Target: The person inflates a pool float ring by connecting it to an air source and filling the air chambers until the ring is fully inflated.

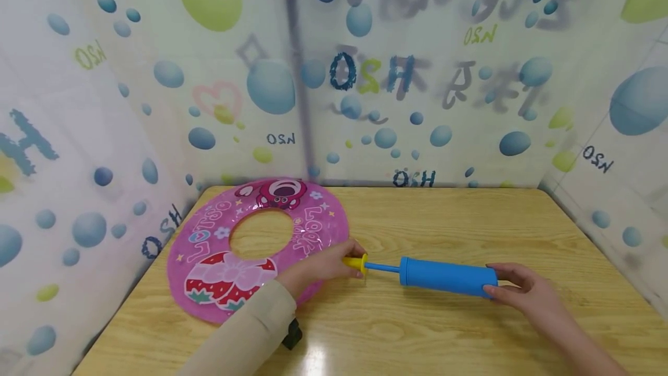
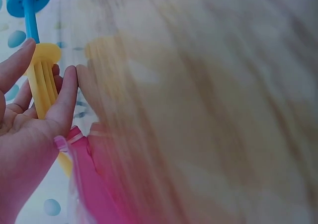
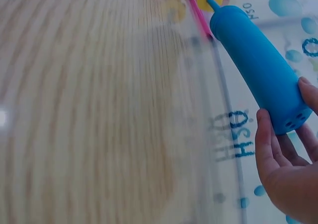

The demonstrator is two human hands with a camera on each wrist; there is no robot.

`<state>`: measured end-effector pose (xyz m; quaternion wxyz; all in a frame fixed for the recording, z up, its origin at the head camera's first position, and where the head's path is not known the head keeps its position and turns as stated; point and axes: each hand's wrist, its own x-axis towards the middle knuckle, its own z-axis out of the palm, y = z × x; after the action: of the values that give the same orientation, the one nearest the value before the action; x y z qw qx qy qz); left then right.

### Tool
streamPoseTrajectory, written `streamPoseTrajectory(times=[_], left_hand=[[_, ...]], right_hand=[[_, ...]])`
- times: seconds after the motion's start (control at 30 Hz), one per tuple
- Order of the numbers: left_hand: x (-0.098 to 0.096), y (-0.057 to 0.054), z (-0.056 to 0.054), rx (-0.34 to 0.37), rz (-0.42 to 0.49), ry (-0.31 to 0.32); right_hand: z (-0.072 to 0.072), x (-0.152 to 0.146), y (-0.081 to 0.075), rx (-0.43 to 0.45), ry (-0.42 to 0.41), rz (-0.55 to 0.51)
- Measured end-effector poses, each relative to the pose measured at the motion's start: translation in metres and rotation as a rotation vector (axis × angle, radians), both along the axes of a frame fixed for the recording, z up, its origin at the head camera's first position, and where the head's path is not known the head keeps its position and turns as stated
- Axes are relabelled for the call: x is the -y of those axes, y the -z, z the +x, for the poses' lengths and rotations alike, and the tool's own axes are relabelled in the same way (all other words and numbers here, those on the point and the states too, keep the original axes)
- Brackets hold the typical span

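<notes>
A blue hand pump (image 1: pixel 449 276) lies sideways just over the table, its thin rod drawn partly out of the barrel. My left hand (image 1: pixel 331 263) holds the yellow handle (image 2: pixel 43 85) between thumb and fingers. At the other end, my right hand (image 1: pixel 529 292) grips the barrel's base, where small holes show in the right wrist view on the blue barrel (image 3: pixel 263 60). Beneath my left forearm lies a pink swim ring (image 1: pixel 180 271) with a bear, strawberries and lettering printed on it. My left sleeve covers part of its near side.
The wooden table (image 1: pixel 443 335) reaches back to a curtain (image 1: pixel 443 74) printed with blue and green bubbles, which also lines both sides. A small black object (image 1: pixel 293 334) shows beneath my left wrist. The swim ring takes up the table's left part.
</notes>
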<state>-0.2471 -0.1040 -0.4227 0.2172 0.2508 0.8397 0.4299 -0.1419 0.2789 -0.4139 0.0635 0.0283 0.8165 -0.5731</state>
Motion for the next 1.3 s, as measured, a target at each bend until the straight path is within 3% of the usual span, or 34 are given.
streamPoseTrajectory(times=[0.4,0.7,0.97,1.3], left_hand=[[0.000,0.001,0.001,0.040,0.032,-0.031],[0.000,0.001,0.001,0.016,0.026,-0.015],[-0.001,0.000,0.001,-0.004,0.016,-0.008],[0.000,-0.001,0.000,0.010,0.008,-0.037]], right_hand=[[-0.017,0.048,-0.001,0.009,-0.020,-0.083],[-0.023,0.066,0.001,0.014,-0.030,-0.098],[-0.022,0.059,-0.004,0.038,-0.015,-0.073],[-0.014,0.016,-0.011,0.019,-0.026,-0.046]])
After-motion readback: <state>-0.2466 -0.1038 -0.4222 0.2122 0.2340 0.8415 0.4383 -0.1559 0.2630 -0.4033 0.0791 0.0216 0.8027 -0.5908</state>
